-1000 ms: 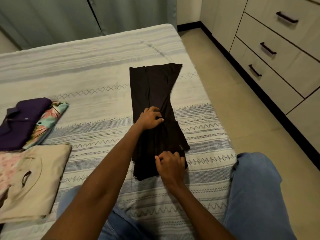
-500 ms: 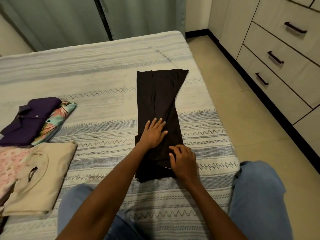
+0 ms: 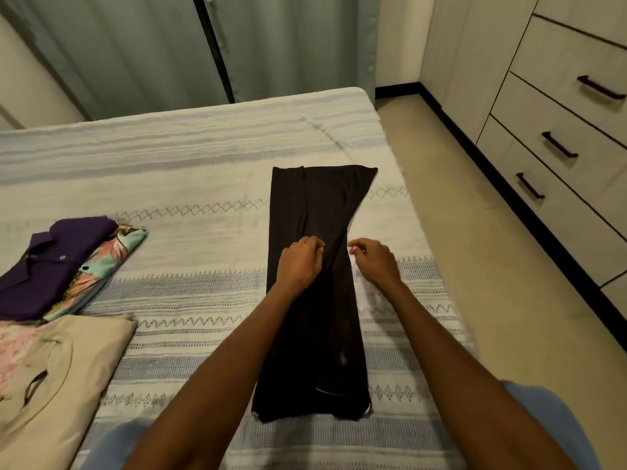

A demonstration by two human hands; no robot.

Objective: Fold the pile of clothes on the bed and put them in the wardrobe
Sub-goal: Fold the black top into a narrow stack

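Observation:
A long black garment (image 3: 315,205), folded lengthwise into a narrow strip, lies on the striped bed cover (image 3: 190,164). My left hand (image 3: 300,262) rests on its middle with the fingers curled into the cloth. At the garment's right edge my right hand (image 3: 373,261) curls its fingers and pinches the fabric there. Both hands sit about halfway along the strip. The wardrobe (image 3: 556,130), with drawers and dark handles, stands along the right wall.
Folded clothes lie at the left: a purple collared shirt (image 3: 51,262) on a floral garment (image 3: 108,262), and a beige top (image 3: 57,378) over pink patterned cloth (image 3: 13,347). Grey-green curtains (image 3: 169,45) hang behind the bed. A tiled floor strip (image 3: 475,266) separates bed and wardrobe.
Both hands have moved up from the near end of the black garment to its middle. The left hand went from flat to curled, and the right hand shifted out to the right edge.

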